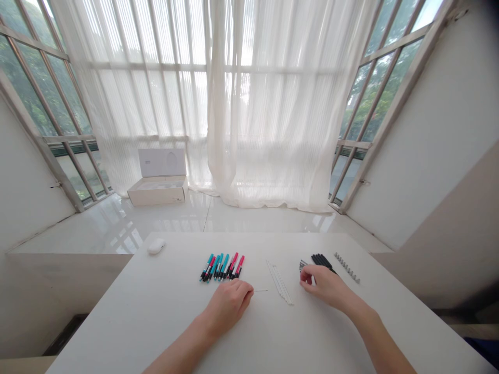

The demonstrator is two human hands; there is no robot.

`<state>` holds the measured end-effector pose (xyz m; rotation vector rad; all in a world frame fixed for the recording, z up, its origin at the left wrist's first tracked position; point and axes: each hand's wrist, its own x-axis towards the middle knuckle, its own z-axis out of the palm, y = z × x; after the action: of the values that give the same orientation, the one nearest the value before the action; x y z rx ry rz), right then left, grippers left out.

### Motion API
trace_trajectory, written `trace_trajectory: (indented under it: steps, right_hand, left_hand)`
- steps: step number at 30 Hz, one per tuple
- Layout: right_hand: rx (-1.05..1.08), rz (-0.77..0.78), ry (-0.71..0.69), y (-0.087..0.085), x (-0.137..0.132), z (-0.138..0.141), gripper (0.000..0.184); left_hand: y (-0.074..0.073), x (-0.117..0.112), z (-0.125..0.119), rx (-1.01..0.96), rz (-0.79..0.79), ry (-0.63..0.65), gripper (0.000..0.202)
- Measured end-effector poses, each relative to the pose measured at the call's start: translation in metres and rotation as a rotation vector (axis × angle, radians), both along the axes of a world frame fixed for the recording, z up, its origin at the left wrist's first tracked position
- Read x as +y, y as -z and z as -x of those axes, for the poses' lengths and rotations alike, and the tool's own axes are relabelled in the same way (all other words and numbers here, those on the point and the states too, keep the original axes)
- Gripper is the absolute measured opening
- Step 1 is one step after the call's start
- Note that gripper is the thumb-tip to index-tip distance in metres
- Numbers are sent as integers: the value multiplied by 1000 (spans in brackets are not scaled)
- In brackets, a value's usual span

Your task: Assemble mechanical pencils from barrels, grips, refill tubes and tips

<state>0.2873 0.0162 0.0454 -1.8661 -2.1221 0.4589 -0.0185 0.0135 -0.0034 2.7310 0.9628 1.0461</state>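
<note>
from the head camera we look forward and down over a white worktop [117, 322], with our left hand [229, 305] and right hand [323, 286] resting near its middle. our left hand is curled and closed, knuckles up, with nothing showing in its grip. a thin pale rod [261, 290] lies just beside it at 3 o'clock. at the hand's 12 o'clock sits a fanned row of teal and pink pens [222, 266], very near its knuckles. our right hand is half curled, thumb and fingers bent toward a small heap of dark grey parts [303, 266] at its 10 o'clock. the heap is too small to make out, and we cannot tell whether the hand grips any of it. a bundle of thin white tubes [279, 283] lies between the two hands. at the right hand's 12 o'clock are black pen barrels [322, 261], and at 2 o'clock lies a line of small grey coils [346, 268]. at the worktop's far 10 o'clock corner sits a white computer mouse [156, 246]. beyond the worktop, a white cardboard box [158, 191] with its lid raised stands on a glossy white ledge [249, 221], before a sheer white curtain [288, 104] and tall windows [39, 88] with green trees behind them.
</note>
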Motion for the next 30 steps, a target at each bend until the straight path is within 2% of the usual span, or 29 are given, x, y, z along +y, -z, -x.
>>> trace_trajectory:
  steps: [5,8,14,19,24,30]
  right_hand:
    - [-5,-37,21,-3,1,-14,18]
    - [-12,4,30,-1,2,-19,19]
    - [18,108,3,9,1,-9,11]
    - [-29,80,5,6,-1,0,11]
    - [9,-32,-116,-1,-5,19,8]
    - [133,-55,-260,4,-13,59,8]
  left_hand:
    - [-2,-1,-1,-5,2,0,18]
    - [-2,-1,-1,-4,3,7,17]
    - [-3,-1,0,-12,-2,12,19]
    - [-2,-1,-1,-2,-13,6,20]
    - [-2,-1,-1,-9,-12,2,18]
    - [-4,-2,-1,0,-2,11,20]
